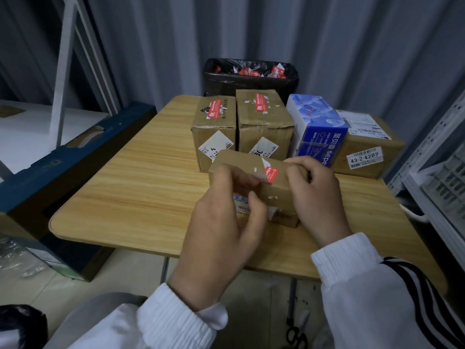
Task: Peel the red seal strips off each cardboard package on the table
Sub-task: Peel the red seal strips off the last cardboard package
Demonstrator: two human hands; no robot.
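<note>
Holding a small box [279, 195] with both hands over the middle of the table [141, 172]; cannot tell whether it rests on the wood or sits lifted. Gripping its right end with the right hand [317, 197], fingers [298, 172] curled tight over the top edge. Clamping the left part with the left hand [219, 230], fingers [236, 178] bent over the top face, thumb pressed to the near side. Blurred there, so cannot tell whether those fingertips also pinch the seal's loose end.

Plain brown cardboard, scuffed, dotted with small white paper scraps, with a printed label just under the left thumb. Between the two sets of fingers, on the top face, a short red strip [271, 174] with white print, lying aslant, its pale torn end right at the left fingertips.

Beyond the fingers, touching side by side: left rear box [214, 137] under a long strip [214, 110], right rear box [264, 132] under a torn-edged strip [261, 103]. Past the right knuckles, a blue box [319, 127] and a labelled brown box [370, 152]. Farthest back, a black bin [251, 81] holding red scraps.
</note>
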